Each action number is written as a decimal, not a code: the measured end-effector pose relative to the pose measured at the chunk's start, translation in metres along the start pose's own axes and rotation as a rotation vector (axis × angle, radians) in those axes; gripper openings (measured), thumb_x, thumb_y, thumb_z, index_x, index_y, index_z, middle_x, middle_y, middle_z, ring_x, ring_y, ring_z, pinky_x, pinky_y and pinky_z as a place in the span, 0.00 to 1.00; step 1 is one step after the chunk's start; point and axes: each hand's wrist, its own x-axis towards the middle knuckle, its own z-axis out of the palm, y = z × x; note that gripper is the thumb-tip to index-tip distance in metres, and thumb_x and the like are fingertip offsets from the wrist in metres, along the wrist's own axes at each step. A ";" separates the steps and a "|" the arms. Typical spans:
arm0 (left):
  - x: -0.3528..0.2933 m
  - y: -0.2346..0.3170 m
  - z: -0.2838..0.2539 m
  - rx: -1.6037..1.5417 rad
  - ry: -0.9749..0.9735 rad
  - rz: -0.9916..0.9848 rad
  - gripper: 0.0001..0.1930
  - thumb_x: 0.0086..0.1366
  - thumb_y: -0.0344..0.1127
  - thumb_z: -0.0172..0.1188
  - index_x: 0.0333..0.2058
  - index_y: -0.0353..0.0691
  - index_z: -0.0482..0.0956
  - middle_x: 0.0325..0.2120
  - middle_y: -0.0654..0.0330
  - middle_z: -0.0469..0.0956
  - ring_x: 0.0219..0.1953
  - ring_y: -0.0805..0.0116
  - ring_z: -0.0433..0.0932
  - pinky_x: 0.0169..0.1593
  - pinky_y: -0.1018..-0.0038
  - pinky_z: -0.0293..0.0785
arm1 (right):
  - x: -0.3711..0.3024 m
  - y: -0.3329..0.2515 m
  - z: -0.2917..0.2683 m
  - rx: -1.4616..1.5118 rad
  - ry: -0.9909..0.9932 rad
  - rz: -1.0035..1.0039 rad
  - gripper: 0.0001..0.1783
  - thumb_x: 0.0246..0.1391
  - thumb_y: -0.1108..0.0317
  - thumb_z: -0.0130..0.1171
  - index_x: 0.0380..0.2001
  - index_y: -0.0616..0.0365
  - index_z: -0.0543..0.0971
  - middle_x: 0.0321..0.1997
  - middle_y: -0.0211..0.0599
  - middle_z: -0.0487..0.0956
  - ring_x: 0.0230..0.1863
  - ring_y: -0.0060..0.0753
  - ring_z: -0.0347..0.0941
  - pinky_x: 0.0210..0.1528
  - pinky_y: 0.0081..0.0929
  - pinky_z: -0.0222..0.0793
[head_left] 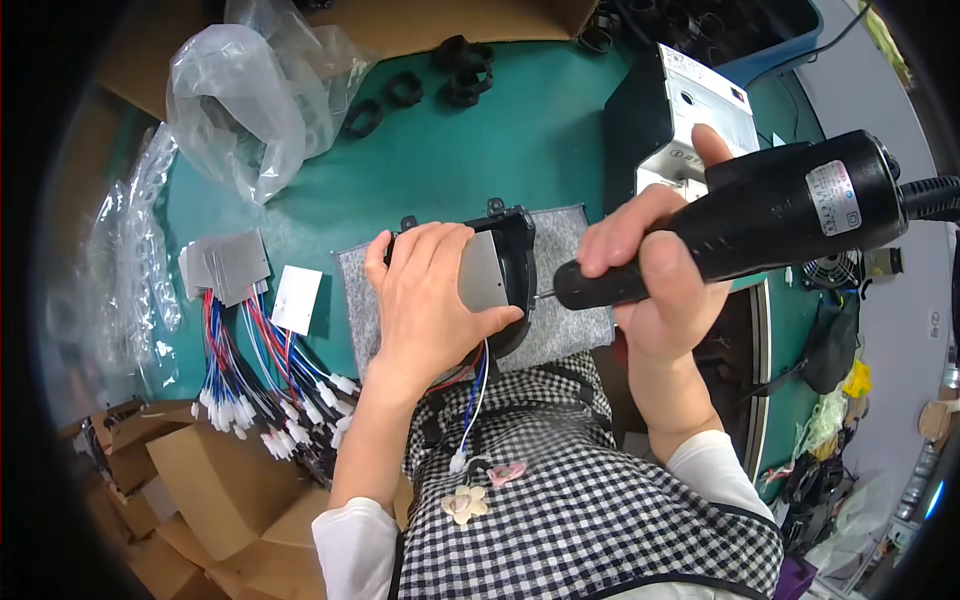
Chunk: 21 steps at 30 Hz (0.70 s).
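My left hand [425, 290] grips a black plastic housing [517, 255] from above, its fingers over the far side and its thumb at the near right edge. Within the housing sits a flat grey metal plate [485, 275], partly under that hand. Red, blue and white wires [478, 395] run from it toward me, ending in a white connector [458, 461]. A grey felt pad [565, 245] lies beneath the housing. My right hand [660, 270] is wrapped around a corded black electric screwdriver [760, 215], held sideways with its bit pointing left at the housing's right edge; whether the tip touches cannot be told.
At left on the green table [530, 120] lie a stack of grey plates [225, 265] with bundled wires, a loose white plate [297, 299] and clear plastic bags [235, 110]. Several black rings [404, 89] lie farther back. A white-and-black box-shaped device [690, 115] stands at far right.
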 end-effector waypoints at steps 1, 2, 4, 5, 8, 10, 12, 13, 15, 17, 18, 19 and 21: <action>0.000 0.000 0.001 -0.006 -0.006 0.002 0.39 0.28 0.42 0.77 0.44 0.40 0.74 0.44 0.59 0.75 0.51 0.59 0.69 0.61 0.54 0.48 | 0.001 0.003 0.005 0.033 -0.021 0.000 0.42 0.45 0.76 0.62 0.60 0.71 0.51 0.24 0.39 0.76 0.21 0.25 0.72 0.25 0.20 0.69; 0.000 -0.001 0.002 -0.012 -0.013 0.004 0.39 0.28 0.42 0.77 0.45 0.40 0.74 0.44 0.59 0.75 0.51 0.59 0.69 0.62 0.53 0.48 | 0.002 0.006 0.008 -0.031 -0.051 0.003 0.43 0.47 0.71 0.62 0.61 0.68 0.50 0.23 0.39 0.74 0.21 0.27 0.72 0.26 0.23 0.70; -0.001 -0.001 0.002 -0.020 -0.018 0.006 0.40 0.28 0.42 0.77 0.45 0.41 0.73 0.44 0.59 0.75 0.51 0.59 0.69 0.62 0.52 0.47 | 0.004 0.013 0.007 -0.152 -0.109 -0.003 0.43 0.50 0.64 0.62 0.62 0.65 0.49 0.22 0.39 0.72 0.21 0.29 0.71 0.28 0.26 0.72; -0.002 -0.001 0.003 -0.023 -0.019 0.007 0.40 0.28 0.42 0.77 0.46 0.41 0.73 0.44 0.59 0.75 0.51 0.59 0.69 0.62 0.52 0.46 | 0.005 0.017 0.005 -0.209 -0.135 -0.012 0.43 0.50 0.63 0.62 0.62 0.65 0.49 0.22 0.39 0.72 0.21 0.30 0.71 0.28 0.27 0.72; -0.002 -0.002 0.004 -0.045 -0.020 0.004 0.40 0.28 0.43 0.77 0.46 0.41 0.74 0.44 0.60 0.75 0.52 0.59 0.68 0.62 0.51 0.46 | 0.008 0.024 0.007 -0.252 -0.161 0.010 0.42 0.50 0.63 0.63 0.61 0.66 0.50 0.22 0.40 0.72 0.21 0.30 0.71 0.29 0.27 0.73; -0.002 -0.002 0.006 -0.049 -0.011 0.012 0.40 0.28 0.43 0.77 0.46 0.41 0.73 0.44 0.60 0.74 0.52 0.61 0.68 0.63 0.51 0.46 | 0.009 0.027 0.013 -0.218 -0.156 0.037 0.41 0.49 0.65 0.63 0.59 0.68 0.52 0.22 0.41 0.73 0.21 0.30 0.72 0.29 0.26 0.73; -0.003 -0.004 0.008 -0.040 0.008 0.031 0.40 0.28 0.43 0.77 0.46 0.42 0.73 0.44 0.61 0.74 0.51 0.63 0.69 0.63 0.52 0.46 | 0.011 0.029 0.020 -0.198 -0.161 0.066 0.39 0.48 0.68 0.63 0.57 0.69 0.53 0.22 0.41 0.74 0.21 0.29 0.72 0.28 0.24 0.71; -0.003 -0.005 0.008 -0.038 0.000 0.033 0.40 0.28 0.43 0.77 0.46 0.42 0.73 0.44 0.62 0.74 0.51 0.63 0.69 0.63 0.53 0.46 | 0.014 0.026 0.023 -0.198 -0.189 0.098 0.38 0.46 0.69 0.63 0.56 0.70 0.54 0.22 0.40 0.74 0.21 0.28 0.72 0.27 0.22 0.70; -0.003 -0.005 0.008 -0.032 -0.013 0.039 0.40 0.28 0.42 0.77 0.46 0.43 0.73 0.44 0.62 0.74 0.51 0.63 0.69 0.63 0.53 0.46 | 0.017 0.024 0.027 -0.200 -0.249 0.160 0.37 0.44 0.71 0.63 0.54 0.72 0.56 0.21 0.39 0.74 0.20 0.26 0.71 0.25 0.19 0.67; -0.004 -0.006 0.011 -0.036 0.010 0.047 0.40 0.29 0.43 0.77 0.46 0.44 0.72 0.44 0.63 0.73 0.51 0.64 0.69 0.64 0.54 0.45 | 0.022 0.027 0.027 -0.185 -0.324 0.191 0.38 0.41 0.71 0.65 0.53 0.73 0.57 0.20 0.38 0.74 0.20 0.24 0.70 0.23 0.17 0.64; -0.004 -0.007 0.013 -0.035 0.023 0.049 0.40 0.29 0.43 0.76 0.46 0.44 0.72 0.44 0.63 0.73 0.51 0.64 0.69 0.64 0.54 0.45 | 0.024 0.029 0.027 -0.171 -0.362 0.204 0.39 0.40 0.71 0.66 0.53 0.74 0.58 0.20 0.37 0.73 0.19 0.22 0.69 0.22 0.16 0.63; -0.004 -0.007 0.013 -0.039 0.025 0.050 0.40 0.29 0.43 0.76 0.46 0.44 0.72 0.43 0.64 0.73 0.51 0.64 0.68 0.64 0.54 0.45 | 0.025 0.031 0.027 -0.161 -0.400 0.215 0.39 0.39 0.71 0.66 0.52 0.74 0.59 0.19 0.36 0.73 0.19 0.21 0.68 0.21 0.15 0.61; -0.004 -0.007 0.013 -0.044 0.029 0.052 0.39 0.29 0.43 0.76 0.46 0.44 0.72 0.43 0.64 0.73 0.51 0.65 0.68 0.64 0.55 0.45 | 0.029 0.033 0.027 -0.143 -0.443 0.225 0.39 0.37 0.71 0.67 0.51 0.75 0.60 0.18 0.35 0.72 0.18 0.19 0.67 0.21 0.15 0.59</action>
